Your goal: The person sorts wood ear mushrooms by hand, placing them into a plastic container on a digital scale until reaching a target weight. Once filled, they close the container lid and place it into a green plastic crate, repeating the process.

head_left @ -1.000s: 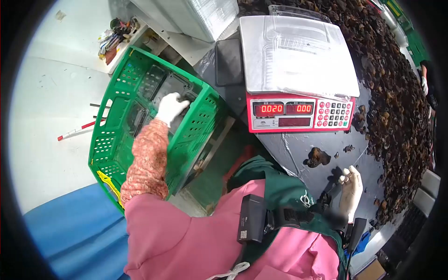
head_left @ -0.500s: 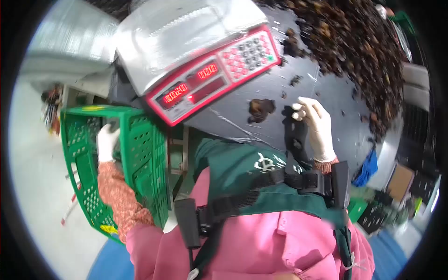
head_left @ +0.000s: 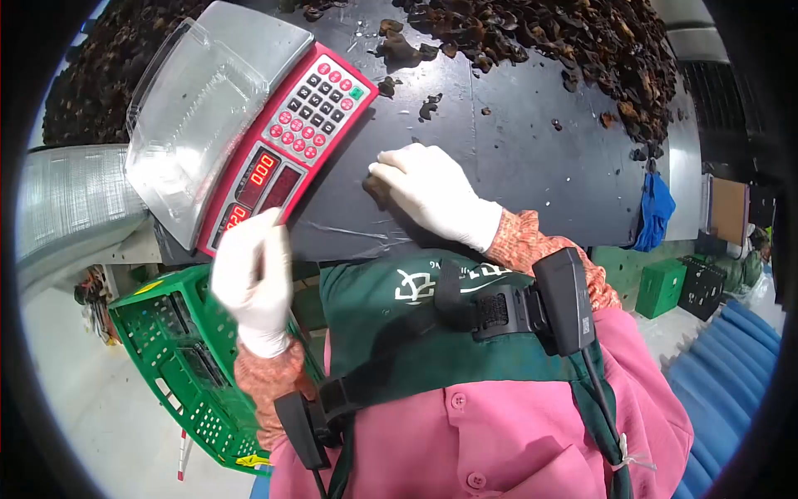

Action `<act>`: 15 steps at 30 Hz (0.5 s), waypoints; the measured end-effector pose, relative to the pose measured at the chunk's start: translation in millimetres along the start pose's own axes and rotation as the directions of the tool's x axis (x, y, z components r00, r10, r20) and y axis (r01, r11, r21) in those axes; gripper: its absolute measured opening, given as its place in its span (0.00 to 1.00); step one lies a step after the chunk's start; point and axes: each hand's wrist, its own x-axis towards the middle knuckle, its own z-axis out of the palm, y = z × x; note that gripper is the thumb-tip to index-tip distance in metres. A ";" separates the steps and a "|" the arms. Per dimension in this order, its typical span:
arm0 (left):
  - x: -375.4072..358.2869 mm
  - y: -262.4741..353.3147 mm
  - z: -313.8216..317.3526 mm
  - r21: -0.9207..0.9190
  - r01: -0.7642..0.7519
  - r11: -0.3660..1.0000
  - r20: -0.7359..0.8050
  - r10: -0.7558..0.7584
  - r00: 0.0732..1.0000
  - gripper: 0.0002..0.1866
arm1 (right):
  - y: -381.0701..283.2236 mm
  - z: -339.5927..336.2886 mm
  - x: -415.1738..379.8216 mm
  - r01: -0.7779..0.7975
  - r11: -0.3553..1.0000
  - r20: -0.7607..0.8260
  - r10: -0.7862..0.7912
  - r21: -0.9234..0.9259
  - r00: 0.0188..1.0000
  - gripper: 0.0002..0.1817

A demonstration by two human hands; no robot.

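Risks, as judged from this view. The gloved right hand [head_left: 432,187] reaches in low over the table [head_left: 532,158], its fingers bent just above or against a dark piece [head_left: 376,192]. Pressing down while drawing back could drag or tear that piece, which looks thin and soft. A sideways sweep of the same fingers could push it against the scale [head_left: 312,112], just to its left.

The gloved left hand [head_left: 253,279] hangs at the near corner of the scale and hides part of the lit display [head_left: 260,170]. Cause for concern: a knock there could turn the scale or slide the clear container [head_left: 208,108] on its pan. Its wrist overlaps the green crate [head_left: 226,437] in view, so a cuff might catch the rim on lifting.

Grip: left, thumb and fingers curled toward one another; right, fingers half bent over the piece. Fingertips are partly turned away or covered; cannot tell whether either hand pinches anything.

Position: dark piece on the table, at the right fingertips, between the scale and the apron [head_left: 374,291], apart from the large heap [head_left: 582,41].

Orientation: only part uncovered. Long axis probably slants from the scale side toward the body and rightward; neither end reads as a front.
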 end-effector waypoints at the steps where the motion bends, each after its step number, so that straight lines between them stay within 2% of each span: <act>1: 1.2 3.1 17.2 -0.074 0.028 0.997 0.045 -0.024 0.999 0.07 | 3.9 -3.1 -4.3 -0.043 0.998 -0.058 0.045 0.044 0.997 0.18; 2: 1.8 5.4 33.4 -0.147 0.060 0.987 0.091 -0.047 0.995 0.08 | 19.6 16.1 -12.2 -0.025 0.983 -0.252 0.072 0.184 0.965 0.17; 3: 1.8 7.0 49.7 -0.269 0.235 0.934 0.154 -0.200 0.968 0.10 | 11.1 -4.8 -9.0 -0.220 0.804 -0.088 0.319 0.552 0.944 0.15; 4: 2.4 6.9 64.4 -0.376 0.401 0.835 0.236 -0.332 0.913 0.11 | 3.5 -26.5 -7.2 -0.393 0.465 0.153 0.472 0.793 0.868 0.14; 5: 3.7 5.0 75.1 -0.473 0.526 0.707 0.331 -0.410 0.850 0.14 | 12.2 -30.2 -11.0 -0.459 0.207 0.322 0.475 0.864 0.819 0.15; 6: 7.0 4.3 82.5 -0.506 0.618 0.602 0.451 -0.427 0.784 0.17 | 14.2 -38.0 -15.6 -0.438 0.023 0.387 0.425 0.899 0.818 0.16; 8: 12.5 6.1 95.0 -0.631 0.707 0.320 0.591 -0.392 0.705 0.20 | 18.7 -38.4 -26.5 -0.370 -0.134 0.393 0.365 0.919 0.844 0.17; 9: 14.5 7.7 99.2 -0.633 0.734 0.246 0.650 -0.345 0.677 0.23 | 19.8 -37.0 -29.5 -0.350 -0.168 0.388 0.354 0.921 0.851 0.18; 11: 19.5 7.8 107.1 -0.641 0.767 0.021 0.740 -0.248 0.625 0.23 | 18.5 -30.9 -33.3 -0.309 -0.247 0.379 0.325 0.918 0.866 0.20; 12: 22.2 7.3 110.4 -0.625 0.775 -0.091 0.775 -0.194 0.602 0.24 | 15.0 -31.8 -32.7 -0.341 -0.176 0.382 0.349 0.924 0.856 0.20; 13: 24.4 7.9 114.1 -0.582 0.802 -0.134 0.806 -0.226 0.547 0.23 | 10.1 -37.8 -30.4 -0.372 -0.105 0.384 0.373 0.922 0.845 0.21; 14: 23.5 10.4 114.1 -0.590 0.803 -0.078 0.795 -0.227 0.562 0.22 | 5.6 -44.8 -27.7 -0.405 -0.034 0.384 0.399 0.913 0.833 0.22; 15: 21.9 13.3 113.5 -0.596 0.802 -0.023 0.785 -0.225 0.577 0.22 | 1.8 -52.0 -24.7 -0.427 0.098 0.365 0.371 0.899 0.854 0.24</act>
